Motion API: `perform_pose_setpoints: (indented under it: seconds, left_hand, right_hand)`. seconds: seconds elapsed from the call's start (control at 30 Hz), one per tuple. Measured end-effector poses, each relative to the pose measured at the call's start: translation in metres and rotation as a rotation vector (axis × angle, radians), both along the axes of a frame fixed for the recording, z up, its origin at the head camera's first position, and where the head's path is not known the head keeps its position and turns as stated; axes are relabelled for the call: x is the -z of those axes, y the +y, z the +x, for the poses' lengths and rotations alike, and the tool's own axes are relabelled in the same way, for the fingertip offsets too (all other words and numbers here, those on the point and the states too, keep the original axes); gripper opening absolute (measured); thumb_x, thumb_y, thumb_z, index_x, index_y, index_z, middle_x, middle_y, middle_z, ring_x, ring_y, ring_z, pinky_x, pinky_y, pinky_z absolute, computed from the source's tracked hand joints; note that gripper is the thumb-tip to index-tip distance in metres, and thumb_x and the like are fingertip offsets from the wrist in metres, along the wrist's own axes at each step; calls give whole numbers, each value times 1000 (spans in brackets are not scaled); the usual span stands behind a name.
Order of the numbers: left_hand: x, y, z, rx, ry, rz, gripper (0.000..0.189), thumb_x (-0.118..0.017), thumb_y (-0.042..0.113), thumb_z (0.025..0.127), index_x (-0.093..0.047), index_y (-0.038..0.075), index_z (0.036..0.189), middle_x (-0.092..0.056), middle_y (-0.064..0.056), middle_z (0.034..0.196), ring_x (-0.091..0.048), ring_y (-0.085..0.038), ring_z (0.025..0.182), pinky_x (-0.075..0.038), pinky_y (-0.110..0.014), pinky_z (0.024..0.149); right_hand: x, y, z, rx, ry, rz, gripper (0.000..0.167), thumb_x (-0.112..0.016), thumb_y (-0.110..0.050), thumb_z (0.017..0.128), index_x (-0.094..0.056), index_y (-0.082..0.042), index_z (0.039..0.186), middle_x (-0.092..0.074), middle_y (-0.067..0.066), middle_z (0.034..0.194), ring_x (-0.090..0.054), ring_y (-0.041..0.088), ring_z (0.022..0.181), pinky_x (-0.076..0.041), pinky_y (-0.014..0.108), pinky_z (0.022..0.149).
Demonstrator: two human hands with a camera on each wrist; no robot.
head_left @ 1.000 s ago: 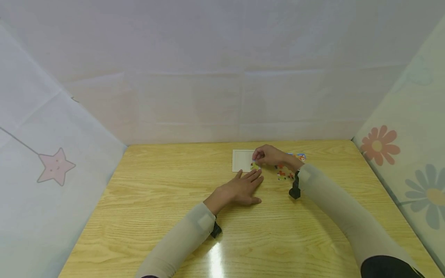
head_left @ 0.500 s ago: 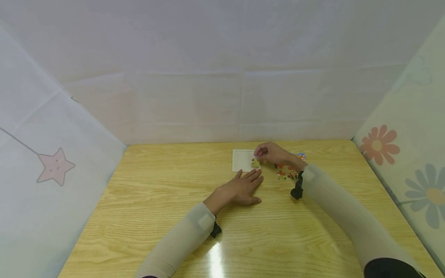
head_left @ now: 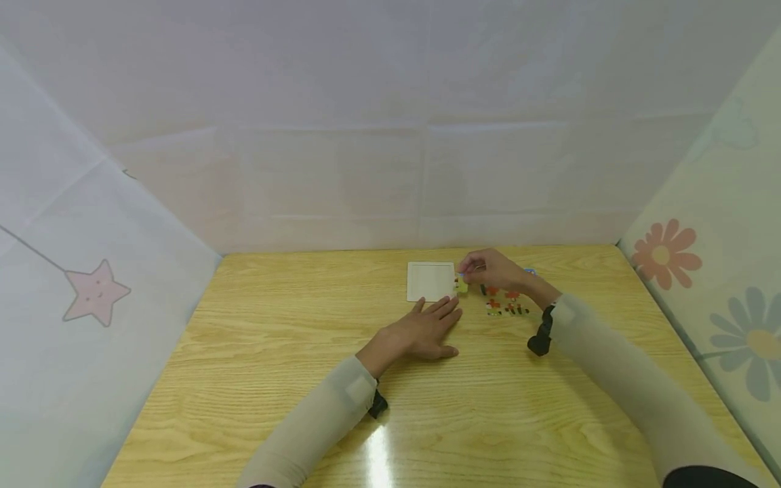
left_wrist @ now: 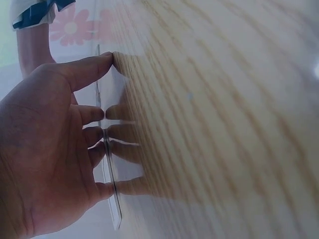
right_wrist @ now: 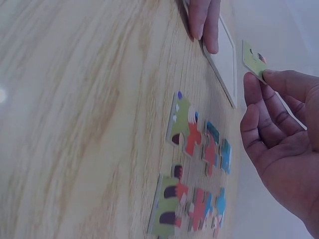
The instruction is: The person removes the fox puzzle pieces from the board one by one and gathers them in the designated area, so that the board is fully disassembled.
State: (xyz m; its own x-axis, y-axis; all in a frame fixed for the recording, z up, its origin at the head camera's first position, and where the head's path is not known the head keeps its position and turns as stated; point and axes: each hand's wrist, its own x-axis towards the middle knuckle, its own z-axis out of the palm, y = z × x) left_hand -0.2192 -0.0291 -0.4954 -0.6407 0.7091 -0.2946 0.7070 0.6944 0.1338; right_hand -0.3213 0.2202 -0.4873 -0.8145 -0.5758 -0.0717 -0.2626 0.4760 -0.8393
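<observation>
My right hand pinches a green jigsaw puzzle piece between thumb and fingertips, just right of a square white puzzle board. In the right wrist view the piece is held up above the table, tilted on edge. The board lies flat with a raised rim and a bare inside. My left hand is spread with straight fingers, its fingertips at the board's near edge. Under and right of my right hand lie several loose puzzle pieces in green, red and blue, partly hidden in the head view.
The pale wooden table meets a white cloth backdrop behind the board. Cloth side walls stand at left and right, with a pink star and printed flowers. Another green piece lies nearest in the right wrist view.
My right hand has moved right with the green puzzle piece, from over the board's lower right corner to beside the board. My left hand has stayed in place.
</observation>
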Motion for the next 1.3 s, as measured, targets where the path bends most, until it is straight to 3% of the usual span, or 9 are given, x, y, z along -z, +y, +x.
perform_pose_setpoints:
  seconds: [0.27,0.6,0.77,1.07,1.3]
  left_hand:
    - [-3,0,1,-3,-8,6,86,-53,60,106,-16,18,172,-4,-3,179,-4,-20,165,-14,-58,131]
    - [-2,1,1,-15,-15,12,87,-53,61,106,-16,19,172,-4,-2,180,-4,-19,165,-14,-57,131]
    - [-4,2,2,-13,-17,10,86,-53,59,106,-17,18,172,-4,-3,180,-4,-19,165,-13,-57,132]
    - [-3,1,1,-10,-13,15,85,-53,59,107,-16,19,172,-4,-3,180,-3,-19,165,-12,-56,132]
    - [-4,2,2,-3,-5,10,84,-52,59,107,-16,18,172,-4,-4,180,-4,-19,165,-13,-57,132]
  right_hand:
    - [-5,19,9,6,11,-8,25,-68,-13,105,-69,4,124,-71,18,122,-69,31,111,-58,48,95]
    - [-4,49,22,-9,-36,-58,26,-69,-11,104,-68,6,124,-70,23,123,-71,34,107,-61,44,90]
    - [-2,66,31,18,-47,-35,23,-69,-12,105,-70,1,123,-71,18,123,-72,29,109,-61,39,90]
    - [3,97,40,33,-29,-37,20,-68,-9,104,-71,2,121,-71,20,121,-73,19,103,-62,41,87]
    - [2,118,48,31,-18,-25,19,-67,-6,104,-70,4,119,-72,21,117,-73,23,103,-63,39,86]
